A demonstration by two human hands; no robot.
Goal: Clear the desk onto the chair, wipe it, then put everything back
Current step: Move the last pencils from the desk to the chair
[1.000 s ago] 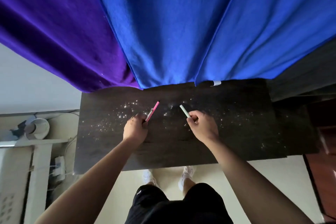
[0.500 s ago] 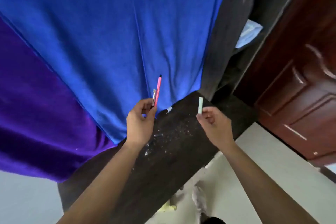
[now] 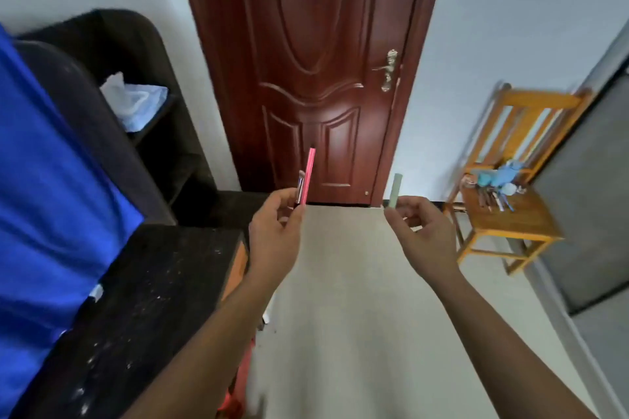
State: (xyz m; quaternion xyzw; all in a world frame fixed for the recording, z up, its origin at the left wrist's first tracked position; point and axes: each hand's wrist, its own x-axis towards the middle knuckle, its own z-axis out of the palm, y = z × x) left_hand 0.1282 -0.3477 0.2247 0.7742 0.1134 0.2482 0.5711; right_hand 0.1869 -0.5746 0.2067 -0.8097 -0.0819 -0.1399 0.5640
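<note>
Wooden chair (image 3: 510, 218) stands across the floor (image 3: 347, 282); our left hand (image 3: 275, 235) pinches a pink pen (image 3: 309, 177), right hand (image 3: 422, 235) a green stick (image 3: 395, 190).

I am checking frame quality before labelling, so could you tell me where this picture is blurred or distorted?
Head view: the chair and the clutter on its seat are smeared by motion blur; the door bows from wide-angle distortion; the pink pen in the left hand and the green stick in the right hand are fairly sharp; light is soft and even, no glare.
</note>
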